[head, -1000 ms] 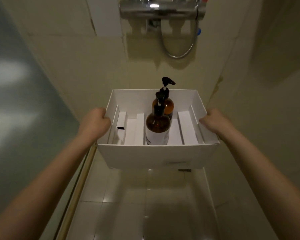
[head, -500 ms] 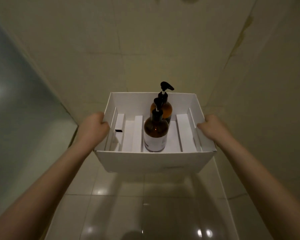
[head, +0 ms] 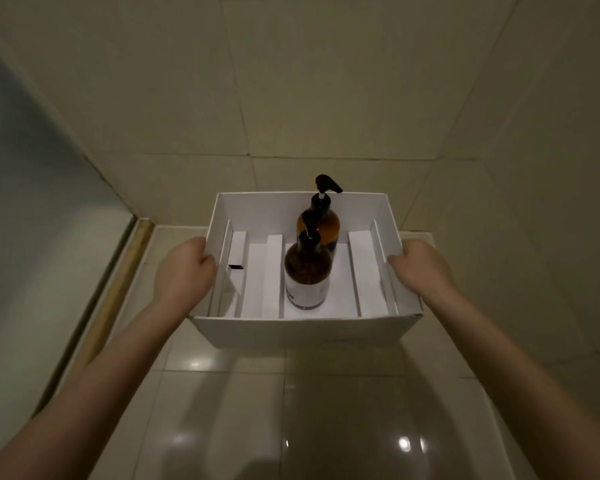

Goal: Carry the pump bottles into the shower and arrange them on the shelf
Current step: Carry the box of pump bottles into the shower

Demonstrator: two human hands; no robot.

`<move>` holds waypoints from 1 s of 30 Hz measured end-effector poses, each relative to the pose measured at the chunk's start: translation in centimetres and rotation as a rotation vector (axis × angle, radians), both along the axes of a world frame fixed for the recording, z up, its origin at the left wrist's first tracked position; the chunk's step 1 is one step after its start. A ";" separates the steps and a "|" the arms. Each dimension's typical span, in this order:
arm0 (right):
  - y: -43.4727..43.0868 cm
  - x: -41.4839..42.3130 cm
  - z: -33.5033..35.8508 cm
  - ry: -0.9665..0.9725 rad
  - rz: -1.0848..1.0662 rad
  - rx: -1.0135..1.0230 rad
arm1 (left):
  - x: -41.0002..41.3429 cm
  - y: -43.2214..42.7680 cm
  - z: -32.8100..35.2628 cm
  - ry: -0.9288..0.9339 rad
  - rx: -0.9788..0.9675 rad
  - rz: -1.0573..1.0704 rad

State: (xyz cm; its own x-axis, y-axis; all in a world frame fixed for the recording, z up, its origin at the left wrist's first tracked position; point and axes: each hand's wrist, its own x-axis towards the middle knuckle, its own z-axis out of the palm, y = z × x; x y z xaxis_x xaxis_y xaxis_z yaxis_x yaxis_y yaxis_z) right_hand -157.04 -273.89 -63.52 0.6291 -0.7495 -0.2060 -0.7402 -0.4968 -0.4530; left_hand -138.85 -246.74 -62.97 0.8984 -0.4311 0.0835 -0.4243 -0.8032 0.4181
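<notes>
Two amber pump bottles stand upright mid-box, btwn the hands and apart from both: the near bottle [head: 307, 275], w/ a white label, sits just in front of the far bottle [head: 321, 223], whose black pump head pokes above the back wall of the white box [head: 302, 330]. The left hand [head: 184, 268] grips the box's left wall, fingers curled over the rim, and the right hand [head: 420, 268] grips the right wall the same way. The box is held above glossy floor tiles [head: 222, 427], close to the tiled wall [head: 326, 98], w/ white cardboard inserts [head: 366, 271] lying either side of the bottles.
</notes>
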 end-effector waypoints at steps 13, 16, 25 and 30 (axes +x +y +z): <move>1.5 -1.8 -12.4 0.018 -0.050 0.096 | -1.7 0.6 -12.7 0.038 0.011 0.031; 2.0 -2.1 -14.9 0.028 -0.060 0.103 | -2.1 0.8 -15.4 0.052 0.036 0.054; 3.3 -3.1 -20.7 0.046 -0.051 0.106 | -3.3 1.7 -21.1 0.109 0.055 0.070; 3.8 -3.5 -22.0 0.061 -0.034 0.128 | -3.7 2.2 -22.5 0.121 0.059 0.067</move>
State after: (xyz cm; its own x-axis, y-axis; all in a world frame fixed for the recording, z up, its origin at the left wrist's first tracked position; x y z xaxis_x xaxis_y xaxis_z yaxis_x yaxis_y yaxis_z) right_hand -160.56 -270.12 -85.54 0.5875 -0.7351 -0.3384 -0.7837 -0.4125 -0.4643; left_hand -142.52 -244.54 -85.47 0.9275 -0.3703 -0.0510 -0.3178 -0.8530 0.4140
